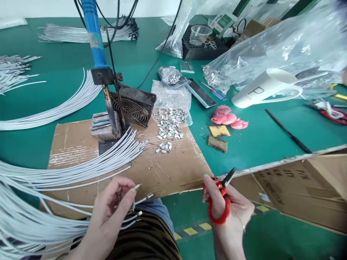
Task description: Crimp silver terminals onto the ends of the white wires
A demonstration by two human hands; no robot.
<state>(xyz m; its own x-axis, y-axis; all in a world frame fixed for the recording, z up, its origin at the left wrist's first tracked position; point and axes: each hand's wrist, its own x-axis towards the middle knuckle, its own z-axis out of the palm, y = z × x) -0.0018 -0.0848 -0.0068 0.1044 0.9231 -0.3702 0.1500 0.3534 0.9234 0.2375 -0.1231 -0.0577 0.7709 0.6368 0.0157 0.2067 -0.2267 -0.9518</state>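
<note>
Between thumb and fingers, my left hand [114,209] pinches the end of a white cable [137,186], whose tip points up and right. More white cables [81,169] fan out beside and below that hand, some with small metal ends near my lap. My right hand [230,206] holds red-handled scissors [223,191], fingers in the loops and short dark blades pointing up and right, apart from any cable. Small metal connectors [170,122] lie scattered on the cardboard sheet [162,169] beyond my hands. A blue soldering iron [94,36] is mounted upright over a metal block [105,126].
Behind the block stands a black fan [132,104]. To the right lie a phone [200,93], a screwdriver [214,90], pink finger cots [227,117], sponge pieces [219,130], a white mug [257,90] and a thin black tool [287,130]. A cardboard box [292,187] sits below the table edge.
</note>
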